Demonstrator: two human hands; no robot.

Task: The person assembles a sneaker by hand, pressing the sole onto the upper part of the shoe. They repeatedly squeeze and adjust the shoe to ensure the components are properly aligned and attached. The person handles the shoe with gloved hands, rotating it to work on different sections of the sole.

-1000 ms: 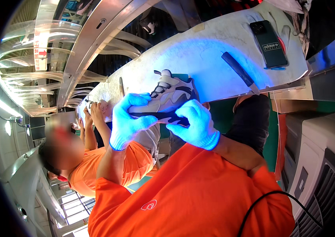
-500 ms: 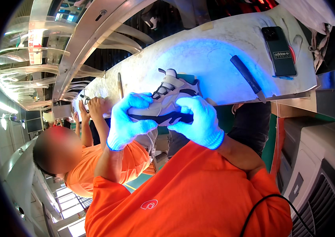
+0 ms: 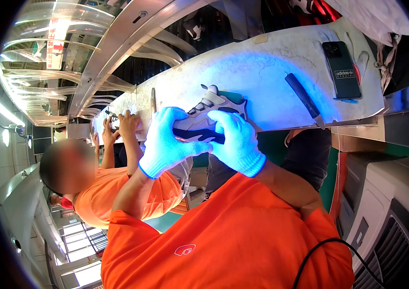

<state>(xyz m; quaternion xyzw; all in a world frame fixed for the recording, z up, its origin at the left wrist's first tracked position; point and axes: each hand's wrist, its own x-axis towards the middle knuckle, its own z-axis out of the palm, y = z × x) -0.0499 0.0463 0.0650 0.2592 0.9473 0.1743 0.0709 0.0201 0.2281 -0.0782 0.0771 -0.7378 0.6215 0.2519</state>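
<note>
Left hand (image 3: 166,144) nearer right hand (image 3: 239,143) on sneaker (image 3: 199,120) | tool (image 3: 304,99) at table edge (image 3: 281,126)

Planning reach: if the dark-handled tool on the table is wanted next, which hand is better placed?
Right, probably. The right hand is nearer the dark-handled tool, which lies to its right; the left hand is farther off. Both grip the shoe, though.

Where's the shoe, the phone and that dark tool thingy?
Shoe (image 3: 198,120): head view, on the pale side of its upper.
Phone (image 3: 341,66): head view, on its dark back.
Dark tool (image 3: 302,95): head view, on its handle.
</note>
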